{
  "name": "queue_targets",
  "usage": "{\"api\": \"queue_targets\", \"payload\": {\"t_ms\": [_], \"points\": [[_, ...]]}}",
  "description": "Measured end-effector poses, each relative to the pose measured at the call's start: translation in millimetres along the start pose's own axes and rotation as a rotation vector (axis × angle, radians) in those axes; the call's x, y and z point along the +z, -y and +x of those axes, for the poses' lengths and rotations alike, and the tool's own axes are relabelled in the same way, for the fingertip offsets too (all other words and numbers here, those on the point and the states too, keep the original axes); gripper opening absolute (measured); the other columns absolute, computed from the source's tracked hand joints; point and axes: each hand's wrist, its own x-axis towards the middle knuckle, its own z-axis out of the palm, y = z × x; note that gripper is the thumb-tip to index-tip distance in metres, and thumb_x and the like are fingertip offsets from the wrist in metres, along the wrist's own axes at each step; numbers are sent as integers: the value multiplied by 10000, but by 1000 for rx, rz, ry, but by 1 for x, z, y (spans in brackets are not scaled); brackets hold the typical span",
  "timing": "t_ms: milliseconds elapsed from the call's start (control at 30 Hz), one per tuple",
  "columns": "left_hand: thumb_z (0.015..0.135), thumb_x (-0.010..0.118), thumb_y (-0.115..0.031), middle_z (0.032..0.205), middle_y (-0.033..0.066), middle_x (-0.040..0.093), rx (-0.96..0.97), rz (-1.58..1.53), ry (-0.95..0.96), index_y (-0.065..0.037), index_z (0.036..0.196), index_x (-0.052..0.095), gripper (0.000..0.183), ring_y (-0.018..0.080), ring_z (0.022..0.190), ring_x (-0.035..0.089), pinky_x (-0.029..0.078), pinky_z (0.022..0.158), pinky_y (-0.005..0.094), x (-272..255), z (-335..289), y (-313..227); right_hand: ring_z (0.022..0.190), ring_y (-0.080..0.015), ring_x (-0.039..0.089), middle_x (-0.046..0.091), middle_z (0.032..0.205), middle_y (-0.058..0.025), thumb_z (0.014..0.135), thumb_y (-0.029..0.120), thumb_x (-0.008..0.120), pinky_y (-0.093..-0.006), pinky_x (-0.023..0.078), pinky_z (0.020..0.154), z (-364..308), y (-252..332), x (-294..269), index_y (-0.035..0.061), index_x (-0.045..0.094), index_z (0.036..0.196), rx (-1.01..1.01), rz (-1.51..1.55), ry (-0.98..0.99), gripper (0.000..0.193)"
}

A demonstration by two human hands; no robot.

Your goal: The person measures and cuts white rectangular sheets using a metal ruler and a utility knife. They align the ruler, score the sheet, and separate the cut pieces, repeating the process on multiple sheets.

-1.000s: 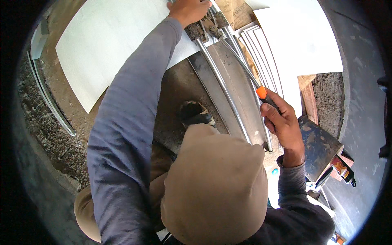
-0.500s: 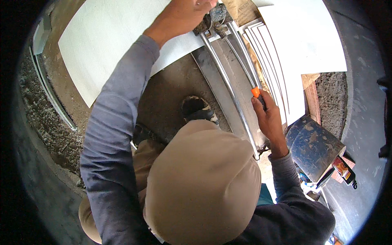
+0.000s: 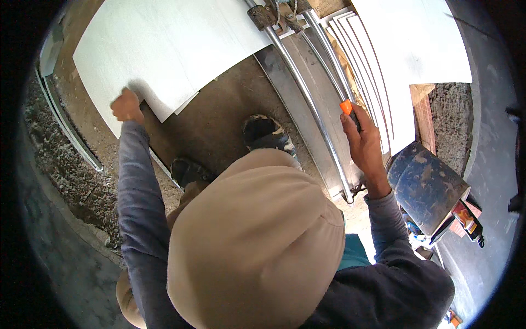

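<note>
My left hand (image 3: 127, 106) is closed at the near left edge of a large white tile (image 3: 159, 49); the fingertips are hidden. Dark ground shows beside it, between it and the tile's nearest corner. My right hand (image 3: 364, 140) is wrapped round the dark grip of a lever with an orange collar (image 3: 346, 107). That lever belongs to a tile cutter with two chrome rails (image 3: 307, 98). Its dirty sliding carriage (image 3: 279, 16) sits at the far end, partly cut off by the picture's top edge.
Several white tiles (image 3: 378, 71) are stacked right of the cutter. A scuffed blue bucket (image 3: 424, 183) lies near my right forearm. My shoe (image 3: 268, 134) stands close to the cutter's base. Rubble and a metal strip (image 3: 71, 126) lie at the left.
My left hand has left the cutter's carriage and come back toward me and left, to the large tile's edge. My right hand keeps its hold on the lever.
</note>
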Motion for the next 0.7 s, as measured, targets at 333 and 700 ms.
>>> {"api": "queue_targets", "payload": {"t_ms": [333,700], "points": [[980,494,-477,1194,343,667,191,-202,292,142,1137,659,660,483,1100,652,505,967,513,-1,-30,44,748,-261,669,671,868,-187,1032,252,622,-358,522,706,0,-2,-2,6,597,1304,-56,-17,1,368],[1001,570,-487,1251,249,684,39,-479,450,121,1211,660,650,382,1152,646,478,1022,440,7,-69,48,708,-129,516,567,785,-67,1045,275,611,-299,448,652,0,-5,0,3,606,1292,-91,30,-13,368]]}}
